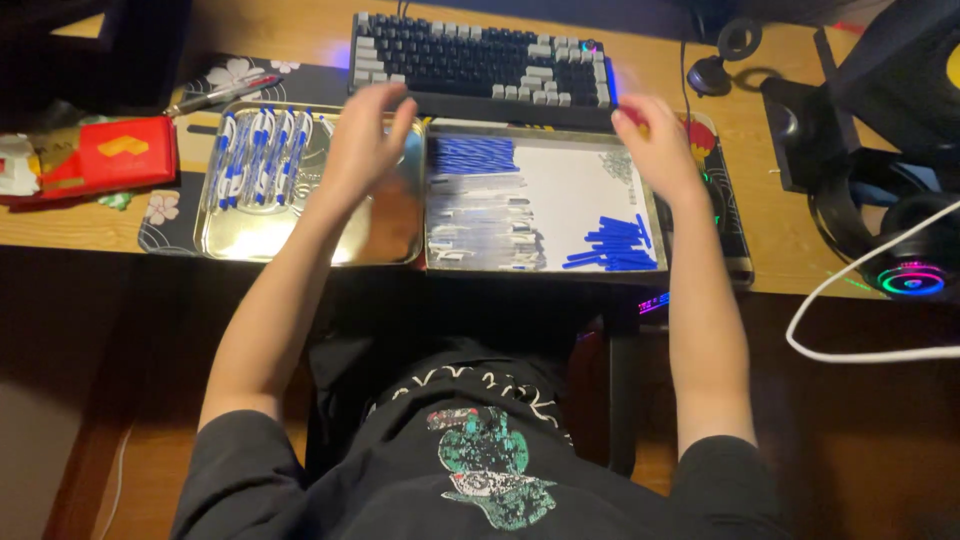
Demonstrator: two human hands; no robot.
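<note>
Two metal trays lie side by side on the wooden desk. The left tray (235, 240) holds several assembled blue-and-white pens (258, 155). The right tray (560, 180) carries blue tubes (472, 155) at its far left, clear barrels (480, 215) below them, a small pile of springs (620, 165) and blue caps (612, 248) at the near right. My left hand (365, 140) hovers, blurred, over the left tray's right part, fingers spread, nothing seen in it. My right hand (655, 145) hangs over the right tray's far right corner, fingers apart, holding nothing I can see.
A dark keyboard (480, 62) lies just beyond the trays. A red box (110, 152) sits at the left, with a pen (220, 95) behind the left tray. Headphones with glowing rings (905, 255) and a white cable (850, 300) are at the right.
</note>
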